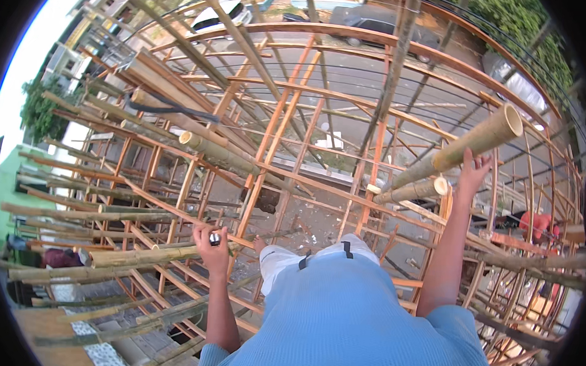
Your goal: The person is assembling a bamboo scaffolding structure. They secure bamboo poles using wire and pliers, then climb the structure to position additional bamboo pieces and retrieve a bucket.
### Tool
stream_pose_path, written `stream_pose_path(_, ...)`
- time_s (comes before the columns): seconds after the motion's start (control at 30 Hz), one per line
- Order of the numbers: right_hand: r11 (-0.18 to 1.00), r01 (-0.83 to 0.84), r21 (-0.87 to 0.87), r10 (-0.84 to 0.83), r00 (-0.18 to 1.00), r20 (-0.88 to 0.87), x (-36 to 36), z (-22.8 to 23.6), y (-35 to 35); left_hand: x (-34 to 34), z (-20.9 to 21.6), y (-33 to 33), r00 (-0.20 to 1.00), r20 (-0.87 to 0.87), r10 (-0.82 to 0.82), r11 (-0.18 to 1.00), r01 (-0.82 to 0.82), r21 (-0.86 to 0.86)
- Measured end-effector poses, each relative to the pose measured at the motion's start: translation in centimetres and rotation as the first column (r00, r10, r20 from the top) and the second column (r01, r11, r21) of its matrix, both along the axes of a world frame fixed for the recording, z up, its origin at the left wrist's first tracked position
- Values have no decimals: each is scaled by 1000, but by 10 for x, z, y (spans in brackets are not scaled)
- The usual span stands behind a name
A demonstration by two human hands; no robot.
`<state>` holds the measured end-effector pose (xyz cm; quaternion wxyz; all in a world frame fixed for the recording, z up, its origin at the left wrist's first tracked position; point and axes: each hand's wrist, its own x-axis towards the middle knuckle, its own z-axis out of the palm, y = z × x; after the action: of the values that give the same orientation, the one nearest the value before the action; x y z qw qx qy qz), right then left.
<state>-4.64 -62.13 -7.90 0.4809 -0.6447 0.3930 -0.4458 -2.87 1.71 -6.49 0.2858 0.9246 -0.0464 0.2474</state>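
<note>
My left hand (pixel 208 245) is closed at the near end of a wooden batten, around a small black object with a shiny silver part (pixel 215 238); its kind cannot be made out. On the right my arm reaches up and outward. There my right hand (pixel 474 172) is beside a thick bamboo pole (pixel 464 146), its fingers apart and slightly curled, seemingly touching the pole's underside. The pole slants up to the right and shows its hollow cut end. Just below it lies a thinner bamboo pole (pixel 415 190) with a pale cut end.
Sawn timber battens (pixel 277 133) and bamboo poles (pixel 143 255) form an open framework around me, high above the ground. A stack of planks (pixel 173 89) lies at the left. Parked cars (pixel 223 15) stand on the road beyond. A person in red (pixel 534 223) is at the right.
</note>
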Motion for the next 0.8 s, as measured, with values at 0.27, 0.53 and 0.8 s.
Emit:
stream_pose_path(0.27, 447, -790, 420, 878, 477, -37, -48, -130, 200, -21, 13, -55, 932, -237, -275, 951, 228, -207)
stream_pose_path(0.53, -566, -796, 213, 745, -605, -282, 27, -34, 306, -38, 26, -135, 911, -231, -343, 737, 108, -667)
stream_pose_path(0.8, -505, -790, 346, 853, -519, 61, 26, -49, 347, -46, 39, -75, 761, -465, -452, 768, 68, -636)
